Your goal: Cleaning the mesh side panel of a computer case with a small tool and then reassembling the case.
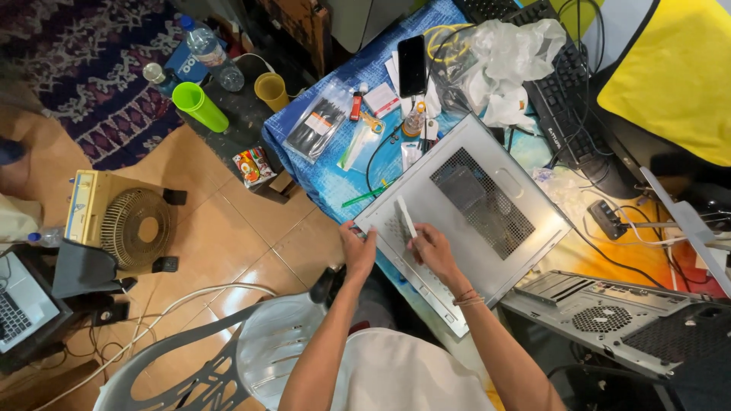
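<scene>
Laptop [19, 304]: far left on the floor, partly cut off by the picture's edge.
Fan [122, 224]: small yellow box fan on the tiled floor, well apart from the work.
Side stand [228, 114]: dark, low, holding a green cup [199, 106], a yellow cup [272, 91] and a water bottle [209, 49].
Chair [259, 354]: white plastic, near the person's knees.
Counter [335, 183]: blue-patterned cover, cluttered with a bag of black cable ties [316, 125], a black phone [412, 65] and crumpled clear plastic [510, 53].
Left hand [358, 251]: closed on the near left corner of the grey side panel, steadying it.
Side panel [464, 213]: grey metal computer-case cover with a mesh vent, lying flat on the counter and overhanging its near edge.
White strip [404, 217]: small flat piece, standing tilted over the panel's left part.
Right hand [434, 247]: fingers pinched on the lower end of the white strip, just above the panel.
Keyboard [563, 99]: black, behind the panel.
Computer case [609, 316]: lying lower right, apart from the panel.
Progress: judging from this, the panel is off the case and being worked on; refitting it appears to remain.
</scene>
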